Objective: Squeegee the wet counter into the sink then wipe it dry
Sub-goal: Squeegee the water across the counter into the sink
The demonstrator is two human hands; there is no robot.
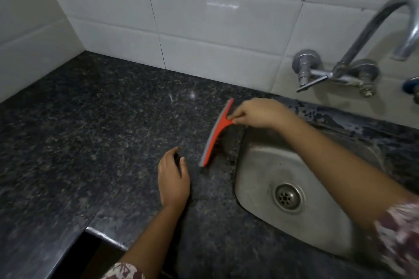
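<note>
Left of the sink, counter (pixel 90 131): dark speckled stone running into the tiled corner. Wet patches shine on the strip behind the basin; elsewhere you cannot tell wet from dry in this light.
Sink (pixel 317 222): steel basin set into the stone at your right. Its left rim is the edge over which you send the water.
Tap (pixel 367 36): wall-mounted, with the spout over the basin. No water is seen running.
Right hand (pixel 258 112): reaches across the basin with the fingers pinched on the squeegee handle. This grip suits a pull, so each stroke would likely draw water toward the sink.
Left hand (pixel 173 179): over the stone just left of the blade's near end, fingers loosely curled and holding nothing visible. It probably steadies you; whether it touches the stone cannot be told.
Squeegee (pixel 218 133): orange, standing on the counter just beside the sink's left rim. The blade lies roughly parallel to that rim, handle toward the basin.
Rubber edge (pixel 209 142): grey strip on the side facing away from the sink.
Stage: squeegeeing, as judged. The drying step is not yet begun, and no cloth is in view.
</note>
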